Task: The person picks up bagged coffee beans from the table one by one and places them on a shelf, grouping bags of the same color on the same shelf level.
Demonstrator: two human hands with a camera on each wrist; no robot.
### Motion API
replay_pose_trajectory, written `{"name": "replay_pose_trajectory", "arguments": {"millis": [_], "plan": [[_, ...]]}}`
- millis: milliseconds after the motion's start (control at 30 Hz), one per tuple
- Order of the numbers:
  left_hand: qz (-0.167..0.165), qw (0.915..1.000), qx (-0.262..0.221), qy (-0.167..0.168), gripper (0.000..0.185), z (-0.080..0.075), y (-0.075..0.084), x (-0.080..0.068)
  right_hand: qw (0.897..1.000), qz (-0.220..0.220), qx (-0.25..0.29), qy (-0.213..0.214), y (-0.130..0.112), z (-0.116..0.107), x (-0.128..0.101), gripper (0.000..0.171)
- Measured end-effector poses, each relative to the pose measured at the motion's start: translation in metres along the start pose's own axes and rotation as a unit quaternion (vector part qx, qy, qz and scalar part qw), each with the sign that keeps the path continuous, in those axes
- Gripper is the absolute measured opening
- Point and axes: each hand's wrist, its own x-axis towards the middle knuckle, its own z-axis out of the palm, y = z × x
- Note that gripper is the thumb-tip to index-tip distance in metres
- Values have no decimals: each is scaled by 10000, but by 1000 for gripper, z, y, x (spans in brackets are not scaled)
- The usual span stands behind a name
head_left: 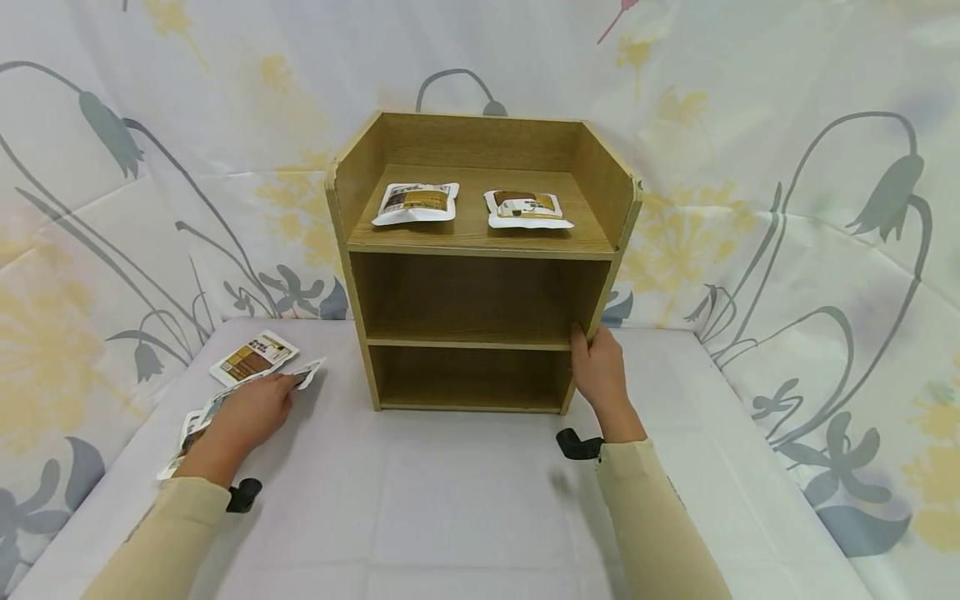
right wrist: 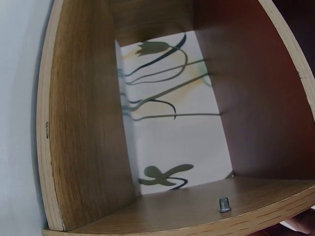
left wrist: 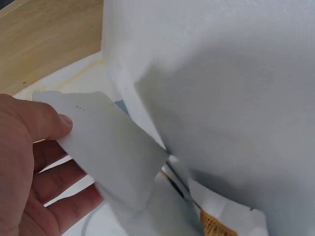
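Note:
My left hand point(head_left: 251, 412) pinches a flat white packet point(left wrist: 106, 142) at its edge. In the left wrist view the thumb lies on the plain side and the other fingers are behind. Under and beside it lie more white packets with brown labels, one packet point(head_left: 255, 357) farther back and another packet point(head_left: 187, 433) partly hidden by the arm. My right hand point(head_left: 598, 371) grips the right side panel of a small wooden shelf point(head_left: 468, 343) at the middle board's height. Only a bit of that hand shows in the right wrist view.
Two puffy white packets, a left packet point(head_left: 416, 202) and a right packet point(head_left: 525, 208), lie on the shelf's top board. A metal shelf pin point(right wrist: 225, 204) sticks out inside the shelf. White cloth point(head_left: 465, 500) covers the table, and a flower-patterned curtain point(head_left: 750, 167) hangs behind.

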Motion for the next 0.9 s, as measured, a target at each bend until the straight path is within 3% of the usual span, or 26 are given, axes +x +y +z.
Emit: {"name": "replay_pose_trajectory", "arguments": {"millis": [333, 633, 900], "plan": [[-369, 9992, -110, 104, 27, -19, 3, 4, 10000, -59, -33, -15, 0, -1, 0, 54], [-368, 9985, -95, 402, 18, -31, 6, 4, 10000, 13, 1, -35, -2, -2, -1, 53], [-782, 9957, -485, 30, 29, -46, 17, 1, 10000, -7, 3, -23, -4, -2, -2, 53]]}}
